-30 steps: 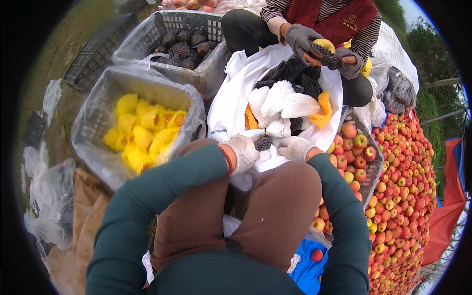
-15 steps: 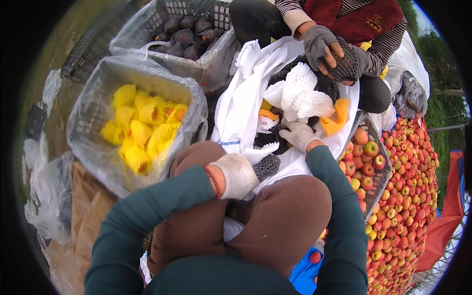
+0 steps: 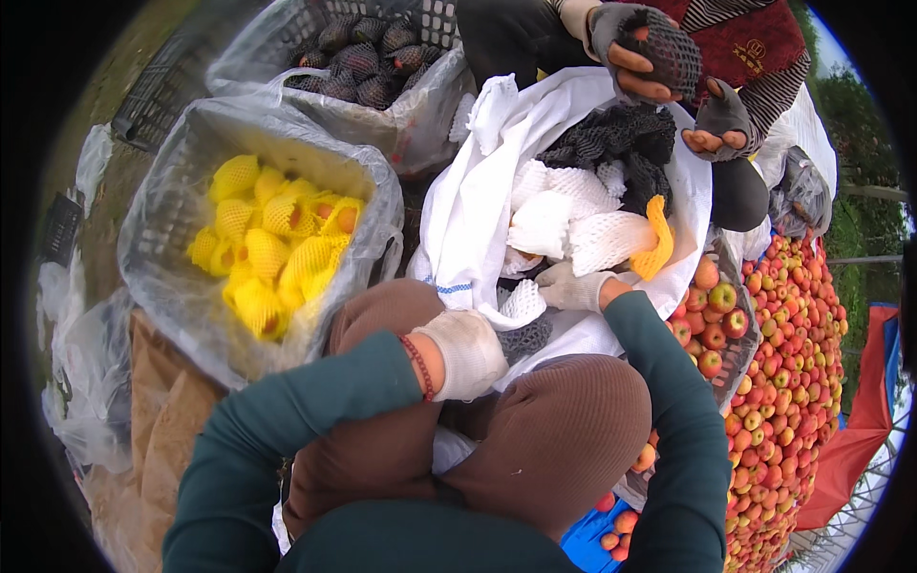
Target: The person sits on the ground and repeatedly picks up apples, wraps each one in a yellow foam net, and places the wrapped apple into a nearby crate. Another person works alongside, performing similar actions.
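Over my lap, my left hand (image 3: 465,353), in a white knit glove, is curled closed; its fingertips and anything in them are hidden. A dark grey foam net (image 3: 525,339) lies just right of it. My right hand (image 3: 570,286), also gloved, is low in an open white woven sack (image 3: 468,205), fingers drawn together among the nets; what they grip, if anything, is hidden. White foam nets (image 3: 549,224) lie just beyond it, with a white one (image 3: 522,301) to its left. An orange foam net (image 3: 655,241) and black foam nets (image 3: 611,138) fill the sack's far side.
At left, a plastic-lined crate (image 3: 153,224) holds fruit in yellow nets; behind it, another lined crate (image 3: 244,72) holds fruit in black nets. Across the sack, a co-worker's gloved hand (image 3: 635,57) holds a black-netted fruit. A big apple heap (image 3: 783,382) rises at right.
The white foam nets have shifted toward me and spread. My right hand's fingers have drawn together. The co-worker's hands have parted, with the netted fruit lifted in one. My left hand stays nearly still.
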Demonstrator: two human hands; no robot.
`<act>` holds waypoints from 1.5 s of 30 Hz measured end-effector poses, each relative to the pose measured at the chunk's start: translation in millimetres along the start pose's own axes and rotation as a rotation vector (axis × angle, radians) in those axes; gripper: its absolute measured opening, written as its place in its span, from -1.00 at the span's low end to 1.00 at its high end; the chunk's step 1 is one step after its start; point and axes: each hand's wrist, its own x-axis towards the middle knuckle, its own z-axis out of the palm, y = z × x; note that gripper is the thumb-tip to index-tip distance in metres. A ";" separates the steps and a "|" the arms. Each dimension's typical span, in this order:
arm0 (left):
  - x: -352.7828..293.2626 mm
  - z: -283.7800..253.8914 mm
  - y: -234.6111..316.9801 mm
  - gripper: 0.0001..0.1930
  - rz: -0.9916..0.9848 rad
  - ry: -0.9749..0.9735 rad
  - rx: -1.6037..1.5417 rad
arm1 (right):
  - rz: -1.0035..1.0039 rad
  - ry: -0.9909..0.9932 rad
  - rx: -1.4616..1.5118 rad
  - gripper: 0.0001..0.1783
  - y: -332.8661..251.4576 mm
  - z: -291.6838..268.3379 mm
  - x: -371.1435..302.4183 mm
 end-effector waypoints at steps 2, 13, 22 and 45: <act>-4.2 -9.9 3.4 -0.86 -0.016 0.001 -0.015 | -0.358 0.243 -0.474 -0.57 1.6 15.1 11.4; 0.8 -16.8 4.6 -0.73 -0.067 0.028 -0.095 | 0.030 0.754 -0.126 -0.58 50.2 -22.4 58.4; 6.6 -18.9 3.3 -0.44 -0.046 0.006 -0.099 | 0.038 0.713 -0.102 -0.59 26.2 18.7 93.1; -2.3 -32.9 22.3 -0.58 -0.154 0.156 -0.204 | -0.340 0.824 0.687 -0.66 -22.2 -20.6 -149.9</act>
